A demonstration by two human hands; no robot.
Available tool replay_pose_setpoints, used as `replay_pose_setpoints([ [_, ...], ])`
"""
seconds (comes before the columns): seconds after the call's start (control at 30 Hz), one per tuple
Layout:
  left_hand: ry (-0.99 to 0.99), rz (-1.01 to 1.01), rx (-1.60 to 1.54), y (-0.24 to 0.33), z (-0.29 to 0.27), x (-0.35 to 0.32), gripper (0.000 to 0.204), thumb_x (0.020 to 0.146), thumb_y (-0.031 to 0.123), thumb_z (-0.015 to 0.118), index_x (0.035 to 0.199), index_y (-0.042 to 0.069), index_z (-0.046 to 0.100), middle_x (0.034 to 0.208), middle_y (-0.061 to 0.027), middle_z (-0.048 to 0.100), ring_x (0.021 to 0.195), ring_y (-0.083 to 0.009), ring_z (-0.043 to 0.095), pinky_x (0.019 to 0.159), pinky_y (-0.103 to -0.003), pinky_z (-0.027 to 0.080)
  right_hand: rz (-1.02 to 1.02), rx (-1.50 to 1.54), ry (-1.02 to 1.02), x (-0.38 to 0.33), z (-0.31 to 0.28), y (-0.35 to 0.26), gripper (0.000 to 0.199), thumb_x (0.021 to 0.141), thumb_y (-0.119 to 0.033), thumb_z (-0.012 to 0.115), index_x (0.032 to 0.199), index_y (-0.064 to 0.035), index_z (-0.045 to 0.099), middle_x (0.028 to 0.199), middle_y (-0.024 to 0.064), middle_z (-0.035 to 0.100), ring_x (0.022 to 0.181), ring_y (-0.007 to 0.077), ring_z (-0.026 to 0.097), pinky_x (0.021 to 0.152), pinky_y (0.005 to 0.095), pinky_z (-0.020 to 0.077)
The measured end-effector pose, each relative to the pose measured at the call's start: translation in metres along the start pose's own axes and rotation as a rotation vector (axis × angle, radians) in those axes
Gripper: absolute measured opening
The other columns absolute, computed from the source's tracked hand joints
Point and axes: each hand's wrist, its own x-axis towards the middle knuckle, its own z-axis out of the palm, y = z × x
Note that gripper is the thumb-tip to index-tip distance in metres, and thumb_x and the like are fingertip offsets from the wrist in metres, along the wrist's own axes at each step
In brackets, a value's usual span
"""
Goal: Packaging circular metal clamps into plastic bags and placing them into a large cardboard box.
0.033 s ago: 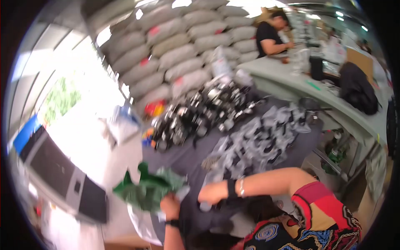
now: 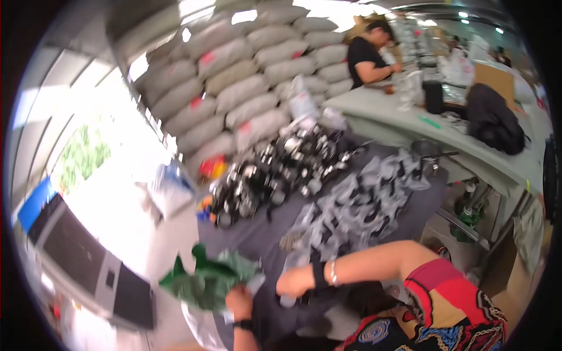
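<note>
My left hand (image 2: 239,301) is closed on the edge of a crumpled green plastic bag (image 2: 206,281), which hangs over the near left part of the dark cloth-covered table (image 2: 231,234). To its right, my right hand (image 2: 295,282) is closed low over the table. A small round shiny piece (image 2: 287,300) shows under its fingers, too blurred to name. Beyond it lies a spread of clear plastic bags with dark pieces inside (image 2: 357,205). Farther back, a heap of shiny black and silver metal parts (image 2: 275,169) covers the table.
A pale workbench (image 2: 380,108) stands at the back right, with a person in black (image 2: 369,58) working there and a dark bundle (image 2: 494,120) on it. Stacked sacks (image 2: 234,88) line the back. A grey machine or cabinet (image 2: 88,251) stands at the left.
The whole view has shifted slightly, so the background sits a little farther left. Both hands keep nearly the same place and hold.
</note>
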Motion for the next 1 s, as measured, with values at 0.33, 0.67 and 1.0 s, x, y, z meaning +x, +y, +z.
replay_pose_setpoints([
  [0.33,-0.051,0.092,0.164,0.023,-0.002,0.006,0.009,0.075,0.017,0.06,0.075,0.008,0.063,0.069,-0.0172,0.064,0.067,-0.0385,0.064,0.06,-0.049,0.05,0.405,-0.471,-0.847,0.062,0.015,-0.054,0.037,0.068,-0.032,0.078,0.097,-0.0094,0.073,0.092,0.0054,0.071,0.089,0.0298,0.066,0.076,0.0597,0.0527],
  [0.67,-0.213,0.105,-0.16,0.007,-0.004,0.026,0.02,0.082,0.022,0.053,0.08,0.005,0.064,0.076,-0.0231,0.064,0.076,-0.0462,0.06,0.065,-0.052,0.049,0.34,-0.577,0.037,-0.019,0.025,-0.067,0.024,0.071,-0.014,0.063,0.09,-0.002,0.072,0.103,0.0249,0.061,0.08,0.0297,0.064,0.051,0.0459,0.0516],
  [1.0,-0.151,-0.234,-1.062,0.062,-0.07,0.012,0.012,0.085,0.01,0.062,0.078,0.002,0.056,0.065,-0.0001,0.056,0.058,-0.0074,0.05,0.054,-0.023,0.039,0.248,-0.405,0.24,-0.041,0.03,-0.054,0.025,0.069,-0.013,0.066,0.088,0.004,0.067,0.104,0.0294,0.058,0.076,0.0299,0.065,0.059,0.034,0.0542],
])
